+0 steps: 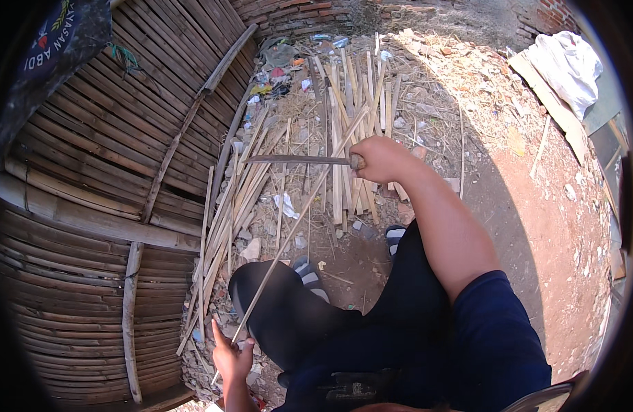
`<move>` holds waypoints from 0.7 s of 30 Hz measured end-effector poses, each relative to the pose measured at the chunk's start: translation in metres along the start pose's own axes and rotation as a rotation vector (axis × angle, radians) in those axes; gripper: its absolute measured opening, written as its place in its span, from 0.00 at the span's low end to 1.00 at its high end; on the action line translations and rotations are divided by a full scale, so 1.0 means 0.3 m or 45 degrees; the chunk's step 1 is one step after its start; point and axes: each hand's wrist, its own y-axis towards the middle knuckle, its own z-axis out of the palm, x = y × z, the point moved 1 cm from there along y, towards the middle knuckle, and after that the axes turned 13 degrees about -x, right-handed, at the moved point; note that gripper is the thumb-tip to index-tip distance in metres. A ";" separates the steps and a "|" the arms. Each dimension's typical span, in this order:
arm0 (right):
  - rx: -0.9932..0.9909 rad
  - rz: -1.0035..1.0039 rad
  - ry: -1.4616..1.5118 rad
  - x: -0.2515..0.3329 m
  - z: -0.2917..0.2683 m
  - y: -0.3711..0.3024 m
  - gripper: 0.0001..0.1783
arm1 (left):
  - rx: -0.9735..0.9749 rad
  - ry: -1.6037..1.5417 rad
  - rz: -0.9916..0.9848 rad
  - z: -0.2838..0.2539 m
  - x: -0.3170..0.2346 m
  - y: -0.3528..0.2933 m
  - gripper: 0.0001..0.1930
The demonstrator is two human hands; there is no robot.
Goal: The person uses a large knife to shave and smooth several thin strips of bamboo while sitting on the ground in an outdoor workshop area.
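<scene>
My right hand [378,159] is closed round the wooden handle of a machete [296,159]. Its long dark blade points left and crosses a thin bamboo strip [275,264] near the strip's far part. That strip slants from the pile ahead, over my left knee, down to my left hand [233,358]. The left hand holds the strip near its close end, with the index finger stretched forward and the thumb apart; its other fingers are mostly hidden. Several split bamboo strips [337,172] lie on the ground before me, and more long strips [231,199] lie along the left.
A bamboo slat wall [90,275] stands close on my left, with a dark banner [55,51] at its top. Behind the pile are litter and a brick wall [303,17]. A white sack [567,69] lies at the far right. Rubble covers the sunlit ground [564,261].
</scene>
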 end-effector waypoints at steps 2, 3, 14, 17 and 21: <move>0.039 0.001 -0.059 0.024 -0.003 -0.002 0.27 | -0.059 -0.018 0.039 -0.005 -0.001 -0.038 0.61; 0.055 -0.001 -0.094 0.039 -0.009 -0.002 0.28 | -0.029 -0.025 -0.010 -0.016 -0.008 -0.041 0.60; -0.007 -0.129 0.063 0.010 0.006 -0.033 0.29 | 0.116 -0.250 -0.094 0.021 0.073 -0.046 0.53; -0.252 -0.034 0.130 -0.071 0.006 -0.013 0.23 | 0.212 -0.244 -0.212 -0.015 0.026 -0.032 0.42; -0.184 -0.179 0.117 -0.039 0.033 -0.028 0.23 | 0.379 0.044 -0.246 -0.065 -0.052 -0.004 0.33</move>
